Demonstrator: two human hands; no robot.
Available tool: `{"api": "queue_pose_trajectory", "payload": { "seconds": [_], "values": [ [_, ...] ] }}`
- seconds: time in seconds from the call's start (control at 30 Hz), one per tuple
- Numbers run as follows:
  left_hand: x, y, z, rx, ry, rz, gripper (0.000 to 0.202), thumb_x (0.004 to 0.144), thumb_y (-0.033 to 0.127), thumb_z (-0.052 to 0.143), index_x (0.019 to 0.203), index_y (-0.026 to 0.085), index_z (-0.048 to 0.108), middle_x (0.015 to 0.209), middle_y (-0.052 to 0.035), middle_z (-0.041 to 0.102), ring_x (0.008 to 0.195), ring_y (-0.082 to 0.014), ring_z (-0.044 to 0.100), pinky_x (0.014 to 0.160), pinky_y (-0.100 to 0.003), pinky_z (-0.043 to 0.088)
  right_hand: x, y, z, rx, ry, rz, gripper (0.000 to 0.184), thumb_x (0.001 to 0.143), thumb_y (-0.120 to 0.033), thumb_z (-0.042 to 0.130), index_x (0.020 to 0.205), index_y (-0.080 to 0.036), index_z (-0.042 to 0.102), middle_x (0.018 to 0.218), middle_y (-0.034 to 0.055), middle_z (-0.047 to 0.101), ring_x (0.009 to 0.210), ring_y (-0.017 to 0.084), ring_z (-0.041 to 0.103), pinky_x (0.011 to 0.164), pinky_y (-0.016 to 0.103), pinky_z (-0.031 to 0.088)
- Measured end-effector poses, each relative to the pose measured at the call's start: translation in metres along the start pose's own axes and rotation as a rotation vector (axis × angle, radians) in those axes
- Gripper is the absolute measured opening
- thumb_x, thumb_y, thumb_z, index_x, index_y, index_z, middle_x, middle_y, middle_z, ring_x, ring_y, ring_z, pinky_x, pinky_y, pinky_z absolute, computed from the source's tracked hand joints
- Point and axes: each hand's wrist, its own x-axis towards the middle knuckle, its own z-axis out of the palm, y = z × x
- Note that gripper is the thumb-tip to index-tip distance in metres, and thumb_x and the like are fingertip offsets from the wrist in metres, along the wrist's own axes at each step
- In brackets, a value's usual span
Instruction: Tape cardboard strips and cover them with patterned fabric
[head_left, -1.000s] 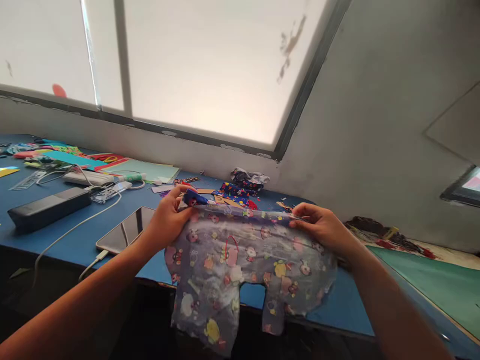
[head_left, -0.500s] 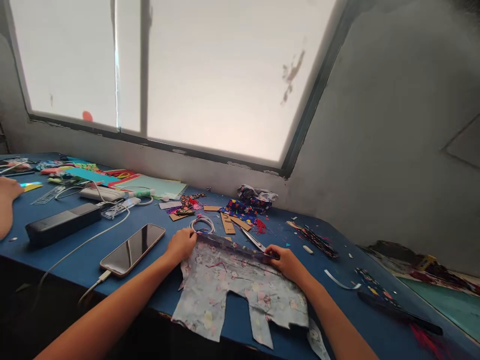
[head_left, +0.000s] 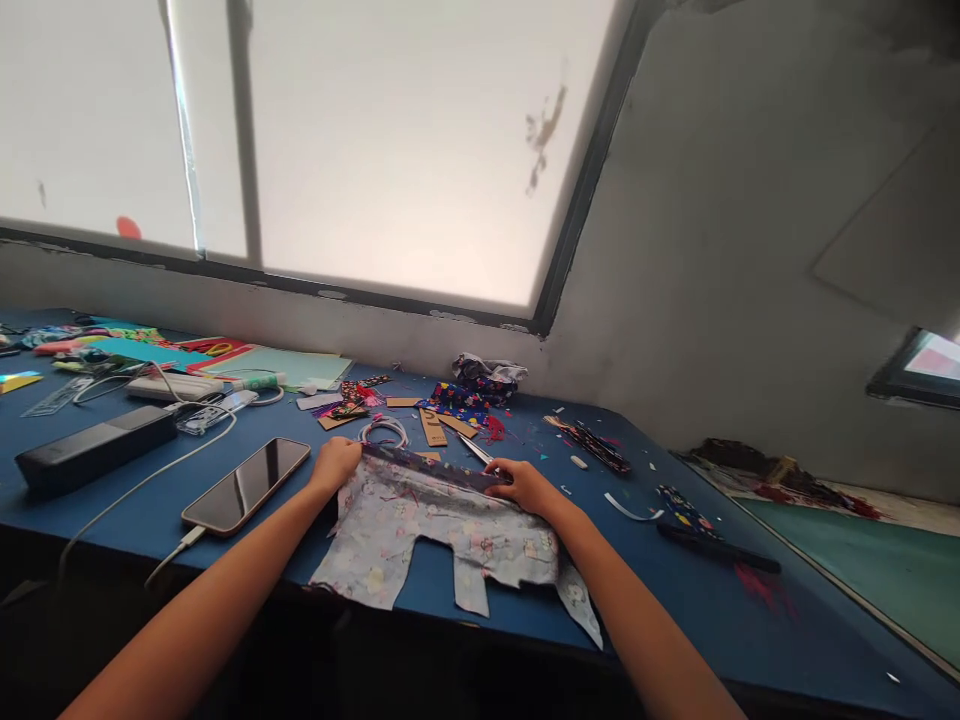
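A pale printed piece of fabric [head_left: 442, 535] with cut-out legs lies flat on the blue table [head_left: 675, 590], its lower edge hanging over the front. My left hand [head_left: 335, 464] presses the folded top edge at its left corner, fingers curled on the cloth. My right hand [head_left: 522, 482] holds down the same folded edge at its right end, fingers closed on it. A pair of scissors [head_left: 475, 451] lies just behind my right hand.
A phone [head_left: 247, 484] on a white cable lies left of the fabric, with a black box [head_left: 94, 446] further left. Cardboard bits [head_left: 433, 427], fabric scraps [head_left: 480, 385] and coloured paper [head_left: 285, 365] litter the back. A green mat [head_left: 870, 570] sits at right.
The fabric, held up in both hands a second ago, now lies flat on the table. Both hands have come down onto its folded top edge. The view has shifted a little.
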Motion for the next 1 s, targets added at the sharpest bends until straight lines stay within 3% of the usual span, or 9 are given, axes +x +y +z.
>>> {"api": "queue_pose_trajectory", "payload": {
  "seconds": [0.27, 0.43, 0.73, 1.0],
  "values": [
    [-0.005, -0.007, -0.004, -0.035, -0.005, 0.009, 0.032, 0.089, 0.033, 0.055, 0.115, 0.015, 0.054, 0.114, -0.0083, 0.058, 0.095, -0.0215, 0.060, 0.079, -0.041, 0.052, -0.011, -0.004, -0.007, 0.058, 0.036, 0.018, 0.027, 0.089, -0.034, 0.057, 0.108, -0.015, 0.058, 0.106, 0.0060, 0.061, 0.093, 0.021, 0.060, 0.082, 0.041, 0.050],
    [-0.004, -0.005, -0.004, 0.077, -0.011, 0.155, 0.030, 0.089, 0.032, 0.055, 0.114, 0.016, 0.055, 0.113, -0.0082, 0.058, 0.095, -0.0213, 0.060, 0.080, -0.042, 0.052, -0.014, -0.009, -0.009, 0.052, 0.085, -0.022, 0.026, 0.091, -0.037, 0.054, 0.104, -0.015, 0.060, 0.101, 0.0054, 0.063, 0.088, 0.019, 0.061, 0.079, 0.039, 0.051],
    [-0.021, 0.003, -0.008, 0.258, -0.138, 0.438, 0.028, 0.087, 0.034, 0.057, 0.109, 0.016, 0.058, 0.118, -0.0079, 0.057, 0.103, -0.0238, 0.057, 0.087, -0.045, 0.048, -0.013, -0.008, -0.009, -0.049, 0.122, -0.041, 0.024, 0.089, -0.033, 0.057, 0.105, -0.015, 0.059, 0.103, 0.0059, 0.062, 0.092, 0.020, 0.061, 0.082, 0.041, 0.050],
    [-0.023, 0.007, -0.008, 0.308, -0.104, 0.361, 0.028, 0.088, 0.036, 0.056, 0.104, 0.015, 0.059, 0.105, -0.0060, 0.062, 0.091, -0.0204, 0.061, 0.079, -0.040, 0.051, -0.015, -0.010, -0.011, -0.042, 0.162, -0.095, 0.025, 0.087, -0.034, 0.060, 0.102, -0.015, 0.060, 0.104, 0.0061, 0.062, 0.093, 0.020, 0.059, 0.083, 0.041, 0.048]
  ]
}}
